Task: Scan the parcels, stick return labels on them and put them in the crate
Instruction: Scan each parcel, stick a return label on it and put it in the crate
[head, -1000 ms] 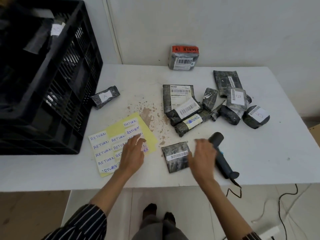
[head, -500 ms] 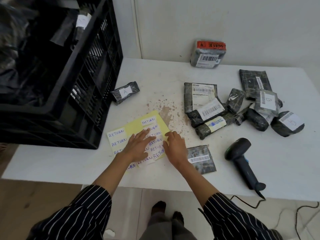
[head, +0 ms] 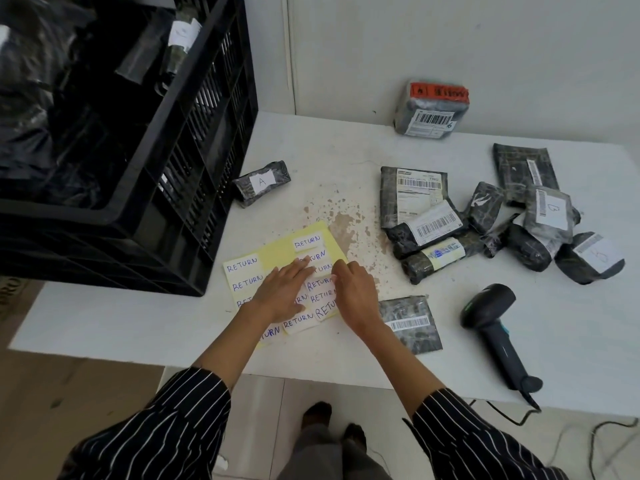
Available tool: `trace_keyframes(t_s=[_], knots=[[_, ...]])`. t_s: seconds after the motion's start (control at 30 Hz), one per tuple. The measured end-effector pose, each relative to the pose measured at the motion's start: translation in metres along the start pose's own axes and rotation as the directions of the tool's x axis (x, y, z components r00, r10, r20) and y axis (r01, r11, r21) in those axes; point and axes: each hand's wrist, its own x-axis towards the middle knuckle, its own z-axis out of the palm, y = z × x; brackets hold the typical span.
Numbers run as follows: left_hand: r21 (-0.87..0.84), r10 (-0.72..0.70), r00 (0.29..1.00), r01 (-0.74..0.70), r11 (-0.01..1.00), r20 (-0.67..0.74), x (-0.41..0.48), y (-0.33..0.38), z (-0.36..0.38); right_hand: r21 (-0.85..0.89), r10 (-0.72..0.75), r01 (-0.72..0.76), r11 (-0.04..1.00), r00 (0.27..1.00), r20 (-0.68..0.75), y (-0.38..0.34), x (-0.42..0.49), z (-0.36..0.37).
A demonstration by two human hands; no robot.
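Left hand [head: 280, 292] lay flat, fingers straight, pressing down the yellow return-label sheet [head: 277, 251] near the table's [head: 571, 341] front edge, beside the black crate [head: 194, 188]. Right hand [head: 356, 294] curled its fingertips onto a label at the sheet's right edge; whether it pinched one, cannot tell. Labels were probably thin, light, floppy and sticky, so best peeled from a corner. Flat barcoded parcel [head: 410, 323] lay just right of that hand.

Black slatted plastic crate [head: 194, 188]: cut off by the top and left edges of the view; its contents are dark and indistinct.

Yellow backing sheet of white RETURN labels [head: 277, 251]: middle rows covered by the left hand [head: 280, 292] and right hand [head: 356, 292].

Right fingertips are turned under; whether they pinch a label cannot be determined.

Flat grey plastic-wrapped parcel [head: 412, 323]: left edge partly hidden behind the right wrist; barcode digits too small to read.
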Motion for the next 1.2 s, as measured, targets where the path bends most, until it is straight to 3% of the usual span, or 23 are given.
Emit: trace_keyframes(t_s=[0.17, 0.33, 0.57, 0.77, 1.0, 1.1, 1.2], knots=[[-0.006, -0.003, 1.0, 0.003, 1.0, 0.003, 0.0, 0.001, -0.001, -0.092, -0.085, 0.077, 0.993, 0.993, -0.087, -0.004, -0.001, -0.005], [-0.002, -0.014, 1.0, 0.014, 1.0, 0.008, -0.001, 0.003, -0.002, -0.205, -0.135, 0.126, 0.971, 0.99, -0.032, -0.003, -0.002, -0.005], [0.025, -0.044, 0.999, 0.043, 0.999, 0.026, 0.0, 0.006, -0.003, -0.198, -0.202, 0.195, 0.961, 0.979, -0.02, 0.0, -0.004, -0.01], [0.078, -0.083, 0.996, 0.081, 0.994, 0.027, 0.001, 0.008, -0.003, -0.119, -0.114, 0.12, 0.986, 0.992, 0.056, -0.002, 0.003, -0.011], [0.045, -0.076, 0.997, 0.075, 0.996, 0.007, -0.003, 0.007, -0.001, -0.051, -0.111, 0.117, 0.992, 0.989, 0.1, -0.001, 0.001, -0.019], [-0.015, -0.109, 0.993, 0.109, 0.994, -0.041, -0.011, 0.004, 0.006, -0.088, -0.242, 0.244, 0.966, 0.97, 0.04, 0.004, -0.006, -0.02], [-0.019, -0.108, 0.993, 0.107, 0.994, -0.037, -0.016, 0.002, 0.01, -0.144, -0.449, 0.449, 0.882, 0.893, 0.038, 0.014, -0.017, -0.013]])
